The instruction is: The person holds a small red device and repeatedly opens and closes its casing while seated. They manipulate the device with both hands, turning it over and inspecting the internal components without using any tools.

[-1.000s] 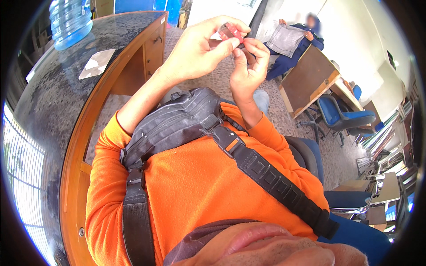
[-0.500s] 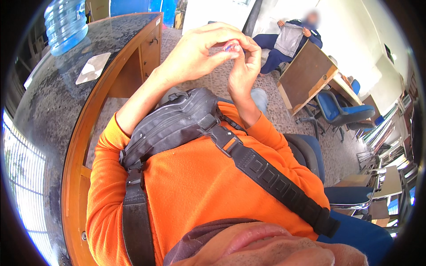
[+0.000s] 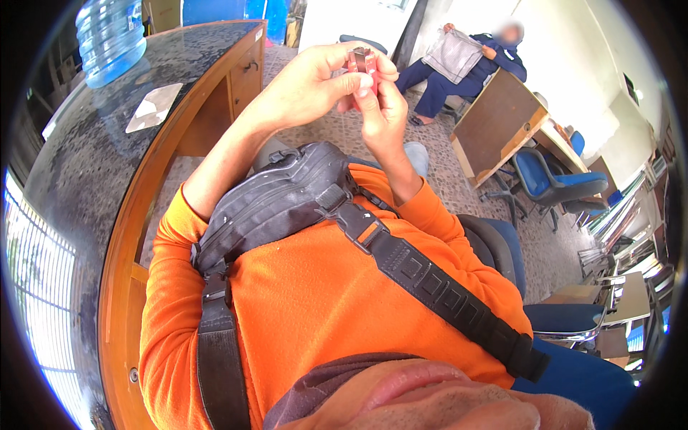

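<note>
Both of my hands are raised in front of my chest, beyond the black chest bag (image 3: pixel 283 190). Between them is a small red object (image 3: pixel 363 63) with a dark, uneven top edge and a shiny surface; its exact kind I cannot make out. The fingers of my left hand (image 3: pixel 312 86) wrap round it, with the thumb pressed on its near face. My right hand (image 3: pixel 383 115) pinches it from the other side, thumb close to the left thumb. Fingers cover its lower part.
A dark-topped wooden desk (image 3: pixel 193 64) stands on my left, bearing a large water bottle (image 3: pixel 111 46) and a pale flat piece (image 3: pixel 154 107). Ahead right, a seated person (image 3: pixel 466 68) holds grey cloth (image 3: pixel 453 56). Blue chairs (image 3: pixel 541 172) and a brown panel (image 3: pixel 494 129) are at right.
My hands have turned the object, so its red body and dark top now show. Both thumbs have shifted on it. The other person's grey cloth has moved left and spread wider.
</note>
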A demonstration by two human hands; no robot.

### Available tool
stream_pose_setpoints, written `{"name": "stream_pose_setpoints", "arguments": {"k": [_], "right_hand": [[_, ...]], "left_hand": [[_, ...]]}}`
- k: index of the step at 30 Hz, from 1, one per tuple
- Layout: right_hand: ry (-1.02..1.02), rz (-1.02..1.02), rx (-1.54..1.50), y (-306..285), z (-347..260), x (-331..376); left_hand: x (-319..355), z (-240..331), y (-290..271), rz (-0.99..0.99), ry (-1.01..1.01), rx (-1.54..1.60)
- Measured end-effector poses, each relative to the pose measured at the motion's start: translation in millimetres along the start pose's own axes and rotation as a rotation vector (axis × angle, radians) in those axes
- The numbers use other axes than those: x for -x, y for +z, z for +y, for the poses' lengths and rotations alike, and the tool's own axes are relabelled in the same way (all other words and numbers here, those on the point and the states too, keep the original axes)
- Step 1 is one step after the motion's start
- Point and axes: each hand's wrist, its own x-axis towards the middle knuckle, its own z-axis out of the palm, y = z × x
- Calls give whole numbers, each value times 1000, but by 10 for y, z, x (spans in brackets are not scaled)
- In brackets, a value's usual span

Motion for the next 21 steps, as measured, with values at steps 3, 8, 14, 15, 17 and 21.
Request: {"name": "stream_pose_setpoints", "arguments": {"k": [3, 8, 14, 15, 17, 21], "right_hand": [[15, -29, 30, -12, -32, 44], [-69, 56, 39, 8, 53, 13], [-204, 125, 141, 41, 131, -19], [-213, 125, 172, 35, 134, -21], [-248, 133, 177, 54, 127, -37], [-279, 148, 197, 60, 129, -39]], "left_hand": [[20, 67, -5, 16, -48, 28], [8, 43, -139, 169, 290, -229], [94, 182, -149, 182, 312, -336], [103, 195, -149, 181, 320, -356], [130, 231, -136, 186, 317, -373], [153, 299, -118, 175, 350, -428]]}}
